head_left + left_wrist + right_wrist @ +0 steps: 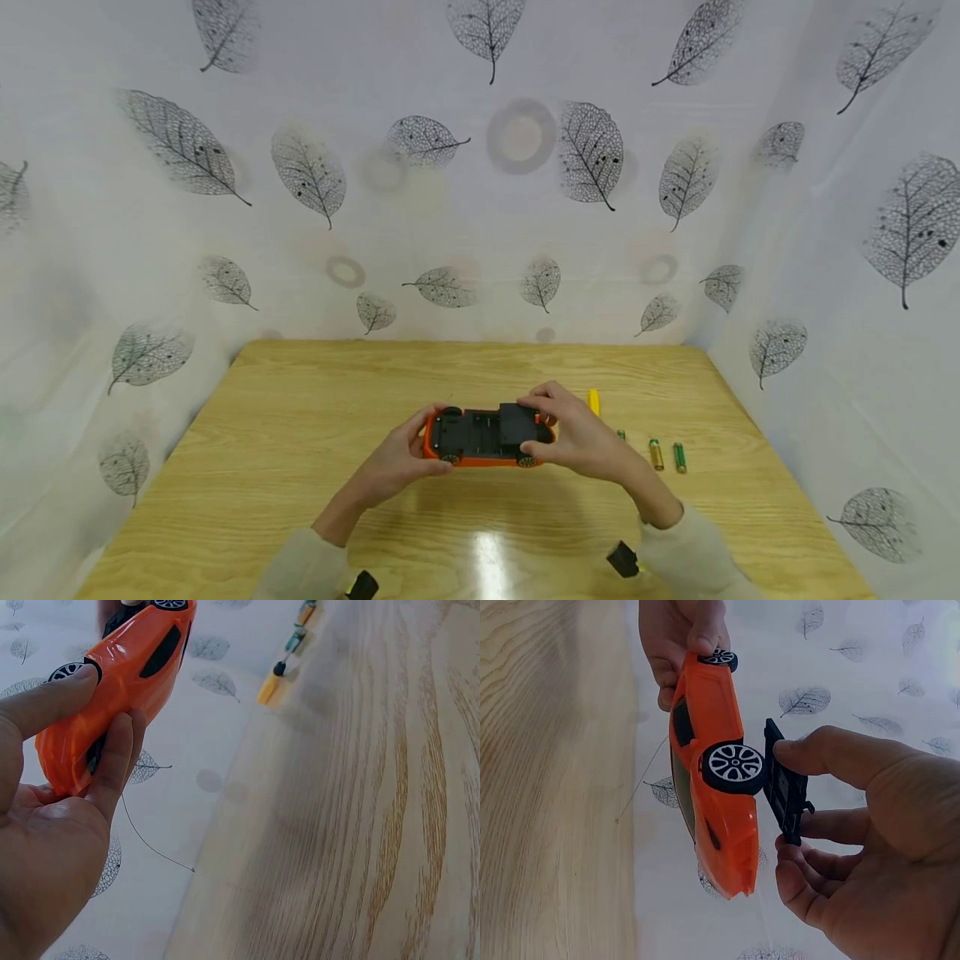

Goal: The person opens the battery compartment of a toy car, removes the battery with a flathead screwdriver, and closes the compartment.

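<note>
An orange toy car (480, 461) is held upside down above the table, its black underside with an open battery compartment (483, 432) facing up. My left hand (401, 454) grips one end of it, thumb by a wheel in the left wrist view (60, 757). My right hand (581, 437) pinches a black battery cover (517, 423) between thumb and fingers, over the car's other end. In the right wrist view the cover (786, 787) stands beside the car's wheel (735, 766); whether they touch I cannot tell.
Green-and-gold batteries (656, 454) lie on the wooden table (315, 392) to the right, one partly hidden by my right hand. Behind them is a yellow-handled screwdriver (271, 686). A leaf-printed white cloth (420, 217) surrounds the table at the back and sides.
</note>
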Action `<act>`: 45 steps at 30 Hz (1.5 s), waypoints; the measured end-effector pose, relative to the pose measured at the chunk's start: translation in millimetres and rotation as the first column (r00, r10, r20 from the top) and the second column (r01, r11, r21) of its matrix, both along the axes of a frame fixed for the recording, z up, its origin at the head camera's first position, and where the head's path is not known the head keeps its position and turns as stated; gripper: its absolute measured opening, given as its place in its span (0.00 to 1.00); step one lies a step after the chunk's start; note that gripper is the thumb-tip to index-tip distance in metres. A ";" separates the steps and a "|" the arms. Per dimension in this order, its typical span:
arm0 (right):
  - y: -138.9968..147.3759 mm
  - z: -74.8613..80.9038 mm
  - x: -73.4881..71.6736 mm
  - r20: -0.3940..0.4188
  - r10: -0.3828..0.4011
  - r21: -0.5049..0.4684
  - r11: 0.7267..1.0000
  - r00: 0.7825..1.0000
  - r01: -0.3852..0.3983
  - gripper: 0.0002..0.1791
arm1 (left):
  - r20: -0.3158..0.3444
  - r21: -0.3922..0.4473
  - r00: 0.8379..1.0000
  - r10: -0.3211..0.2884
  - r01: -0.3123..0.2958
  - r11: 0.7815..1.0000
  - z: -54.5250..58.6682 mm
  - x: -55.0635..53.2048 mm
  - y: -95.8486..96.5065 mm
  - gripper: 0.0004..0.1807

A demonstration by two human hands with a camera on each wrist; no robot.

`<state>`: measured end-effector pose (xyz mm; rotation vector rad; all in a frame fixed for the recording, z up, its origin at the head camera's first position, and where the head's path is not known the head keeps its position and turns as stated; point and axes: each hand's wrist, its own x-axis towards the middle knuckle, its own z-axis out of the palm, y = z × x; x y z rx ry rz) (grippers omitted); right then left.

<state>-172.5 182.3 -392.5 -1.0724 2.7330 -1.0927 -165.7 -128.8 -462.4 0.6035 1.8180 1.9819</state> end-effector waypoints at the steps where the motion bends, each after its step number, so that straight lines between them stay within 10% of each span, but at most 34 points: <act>1: -2.3 1.5 0.1 -0.002 0.003 0.011 1.000 1.000 -0.003 0.29 | -0.002 0.000 1.000 -0.001 0.001 1.000 -0.1 -0.2 0.1 0.47; 45: -26.0 1.6 -3.7 0.064 0.064 0.152 0.986 0.996 -0.073 0.32 | -0.040 0.008 0.999 -0.033 0.033 0.999 -1.3 -0.4 3.4 0.49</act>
